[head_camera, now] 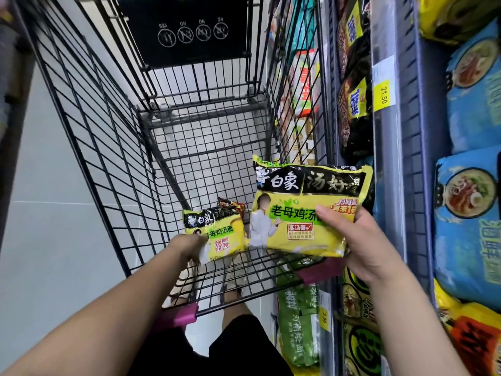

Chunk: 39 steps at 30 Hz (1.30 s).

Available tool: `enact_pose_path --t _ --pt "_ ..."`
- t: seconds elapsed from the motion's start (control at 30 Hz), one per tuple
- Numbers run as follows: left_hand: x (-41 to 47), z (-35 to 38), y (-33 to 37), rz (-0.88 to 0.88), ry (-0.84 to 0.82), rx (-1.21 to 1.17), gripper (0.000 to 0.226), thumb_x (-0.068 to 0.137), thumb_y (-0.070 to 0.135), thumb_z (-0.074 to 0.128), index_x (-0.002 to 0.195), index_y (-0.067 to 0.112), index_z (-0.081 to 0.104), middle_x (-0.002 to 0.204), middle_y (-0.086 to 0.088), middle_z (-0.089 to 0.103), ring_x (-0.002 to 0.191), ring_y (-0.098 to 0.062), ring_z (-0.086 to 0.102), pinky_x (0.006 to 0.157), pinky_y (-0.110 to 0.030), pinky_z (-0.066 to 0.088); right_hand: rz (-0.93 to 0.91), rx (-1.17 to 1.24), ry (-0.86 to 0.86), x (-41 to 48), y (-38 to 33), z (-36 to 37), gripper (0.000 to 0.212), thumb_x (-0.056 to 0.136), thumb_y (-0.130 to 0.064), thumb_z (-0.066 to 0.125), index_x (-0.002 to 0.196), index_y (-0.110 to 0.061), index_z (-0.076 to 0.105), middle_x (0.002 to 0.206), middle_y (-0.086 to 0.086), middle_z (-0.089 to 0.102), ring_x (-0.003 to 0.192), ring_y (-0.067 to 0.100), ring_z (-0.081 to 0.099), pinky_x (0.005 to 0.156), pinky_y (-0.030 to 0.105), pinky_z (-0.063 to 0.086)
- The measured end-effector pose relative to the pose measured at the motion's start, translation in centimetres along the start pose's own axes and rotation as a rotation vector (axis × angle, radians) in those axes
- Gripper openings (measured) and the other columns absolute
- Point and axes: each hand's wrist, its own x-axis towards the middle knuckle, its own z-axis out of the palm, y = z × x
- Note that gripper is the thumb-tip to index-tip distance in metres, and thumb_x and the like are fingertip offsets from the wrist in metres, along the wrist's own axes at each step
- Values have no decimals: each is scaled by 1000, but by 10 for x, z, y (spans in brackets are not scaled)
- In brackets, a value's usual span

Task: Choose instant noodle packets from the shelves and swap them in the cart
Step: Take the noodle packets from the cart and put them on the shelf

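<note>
Large yellow noodle packet [306, 213], held face-up above the cart's near right corner, at about 4 o'clock from frame centre. Gripped at its lower right edge by the right hand [363, 245], thumb pressed across the printed front.

Small yellow noodle packet [217, 234] of like print, lower down inside the cart, at 9 o'clock of the large one, edges nearly meeting in view. Pinched at its lower left corner by the left hand [189, 246], reached in over the near rail; finger detail blurred.

Dark orange packet [230, 204] at 12 o'clock of the small one, deeper in the cart, mostly hidden.

Black wire cart [108, 137] with pink handle caps [179, 316] on the near rail. Black seat flap [187, 31] at the far end, 12 o'clock.

Shelves [401, 185] along 3 o'clock, close beside the cart: blue packets [471, 104], black packets [352, 104], green packets [295, 329] at 5 o'clock. Yellow price tag [381, 96] reading 21.50 on the shelf edge. Pale tiled floor [40, 213] at 9 o'clock.
</note>
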Motion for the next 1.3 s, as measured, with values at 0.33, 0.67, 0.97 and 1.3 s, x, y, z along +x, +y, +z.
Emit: enact_pose_path --t 0.33,0.67,0.97,1.3 --pt "-95 -29 69 345 -149 -144 50 97 19 65 138 2 41 112 -18 73 97 -32 74 99 -47 56 -60 47 -3 -16 -32 8 65 62 -27 87 120 -8 64 111 14 77 98 30 76 75 40 64" --pt "-249 -92 137 753 -276 -227 12 102 14 53 111 5 55 93 -11 79 76 -19 77 63 -26 60 -183 78 27 -63 -84 26 91 44 -40 98 121 -7 62 102 11 79 87 25 78 64 34 62" --pt "-356 -141 160 987 -418 -282 47 77 23 69 120 4 60 101 -15 75 72 -18 75 59 -27 61 -471 157 89 -138 -124 60 99 33 -51 100 116 -8 67 106 12 78 89 25 77 67 35 62" --pt "-397 -149 169 1136 -734 -14 80 41 54 96 103 10 72 98 -16 79 78 -23 78 64 -33 63 -590 301 381 -233 -87 101 84 25 -49 101 98 -18 74 100 9 79 84 23 78 67 38 64"
